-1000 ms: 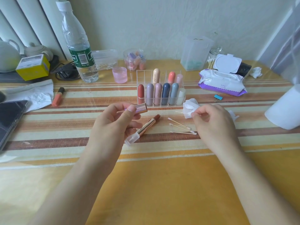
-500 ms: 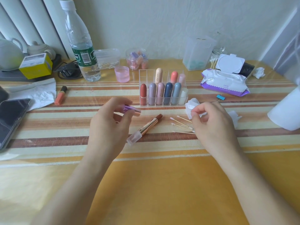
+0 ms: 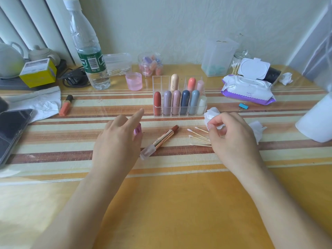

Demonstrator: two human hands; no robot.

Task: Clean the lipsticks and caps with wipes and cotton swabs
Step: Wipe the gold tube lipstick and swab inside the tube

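I see the open lipstick (image 3: 161, 141) lying flat on the table (image 3: 179, 203), right in the middle. Its brown-red tip points to 1 o'clock and its clear end points to 7 o'clock. No hand touches it.

At 9 o'clock from it, just beside it, is my left hand (image 3: 116, 141). The pointer finger is stretched out straight. A small pink cap (image 3: 138, 129) peeks out from under this hand. I cannot tell if the hand holds the cap or only covers it.

At 3 o'clock lie the cotton swabs (image 3: 197, 135), side by side on the table. My right hand (image 3: 233, 139) is just past them, covering their far ends. Its fingers are curled and pinch a crumpled white wipe (image 3: 212, 115).

At 12 o'clock stands a clear rack (image 3: 179, 103) with many closed lipsticks standing up in it. At 1 o'clock, farther back, is a pack of wipes (image 3: 248, 87) with its lid up. At 11 o'clock stand a pink cup (image 3: 133, 80) and a water bottle (image 3: 88, 47). A phone (image 3: 12, 126) lies far off at 9 o'clock.
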